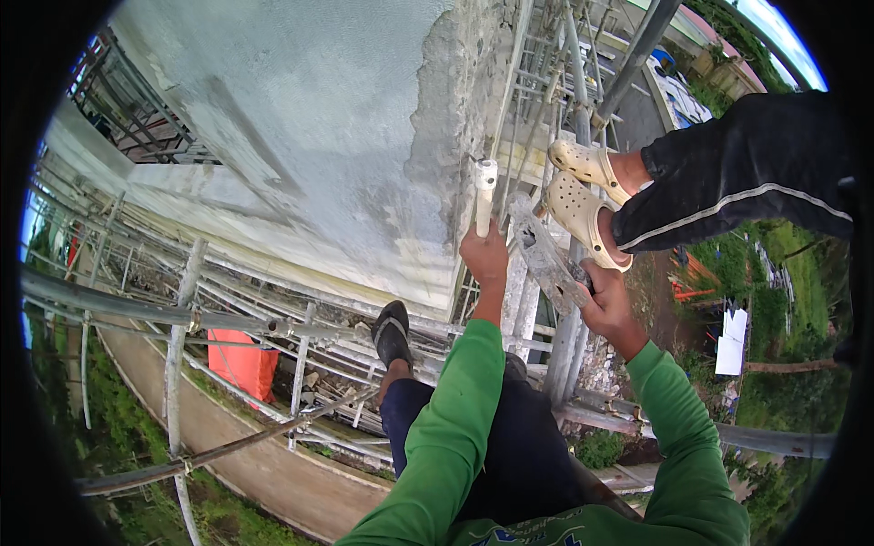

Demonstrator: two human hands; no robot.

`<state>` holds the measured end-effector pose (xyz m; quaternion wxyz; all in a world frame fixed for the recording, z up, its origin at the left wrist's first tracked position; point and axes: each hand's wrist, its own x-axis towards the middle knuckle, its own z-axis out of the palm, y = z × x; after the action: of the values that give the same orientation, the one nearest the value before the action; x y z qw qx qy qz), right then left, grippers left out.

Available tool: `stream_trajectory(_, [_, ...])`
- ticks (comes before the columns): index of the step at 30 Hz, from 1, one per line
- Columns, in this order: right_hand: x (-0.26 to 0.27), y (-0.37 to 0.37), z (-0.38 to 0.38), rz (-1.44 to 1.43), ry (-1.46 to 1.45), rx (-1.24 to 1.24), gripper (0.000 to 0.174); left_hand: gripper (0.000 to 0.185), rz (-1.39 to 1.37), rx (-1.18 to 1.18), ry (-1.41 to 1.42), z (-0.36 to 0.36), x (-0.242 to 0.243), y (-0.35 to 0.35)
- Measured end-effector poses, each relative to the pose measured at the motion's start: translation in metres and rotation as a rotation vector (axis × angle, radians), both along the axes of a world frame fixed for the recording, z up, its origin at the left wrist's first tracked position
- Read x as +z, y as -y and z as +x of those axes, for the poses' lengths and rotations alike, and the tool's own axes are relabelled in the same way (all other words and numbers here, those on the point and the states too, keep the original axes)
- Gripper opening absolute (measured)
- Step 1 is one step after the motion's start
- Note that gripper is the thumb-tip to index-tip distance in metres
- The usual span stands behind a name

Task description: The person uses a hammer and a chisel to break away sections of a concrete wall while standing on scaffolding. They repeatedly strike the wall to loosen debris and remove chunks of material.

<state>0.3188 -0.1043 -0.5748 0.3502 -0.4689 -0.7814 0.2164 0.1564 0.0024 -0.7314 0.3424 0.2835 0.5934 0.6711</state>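
My left hand (485, 256) is closed around the pale handle of a hand tool (485, 205). Its upper end is a white cylinder with a dark hole, close to the wall's corner; I cannot tell the exact kind of tool. In my right hand (606, 304) is a long grey plaster float (543, 249), crusted with mortar. The float slants up and left, its tip near the pale tool but apart from it. Left of both hands stands a plastered wall (321, 136), with a rough, darker strip (444, 102) along its corner.
Another person's cream clogs (580, 211) rest on the scaffold just above my right hand. Scaffold pipes (136, 300) cross at left, and an upright pipe (570, 348) stands beside my right wrist. An orange sheet (239, 362) hangs lower left. Ground lies far below.
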Motion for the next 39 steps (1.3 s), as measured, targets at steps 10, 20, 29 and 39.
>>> stream_trajectory(10, [-0.015, 0.017, -0.023, -0.067, -0.258, 0.000, 0.046, 0.026, -0.157, 0.053, -0.194, -0.008, 0.038, 0.020])
stream_trajectory(20, [-0.028, -0.006, -0.035, -0.168, -0.305, 0.022, 0.033, 0.026, -0.238, 0.055, -0.209, -0.005, 0.032, 0.021])
stream_trajectory(29, [-0.038, -0.019, -0.018, -0.320, -0.351, -0.083, 0.039, 0.036, -0.237, 0.020, -0.209, -0.002, 0.026, 0.024])
stream_trajectory(39, [-0.039, -0.047, -0.036, -0.245, -0.009, -0.125, 0.032, 0.034, -0.330, -0.062, -0.240, -0.004, 0.017, 0.027])
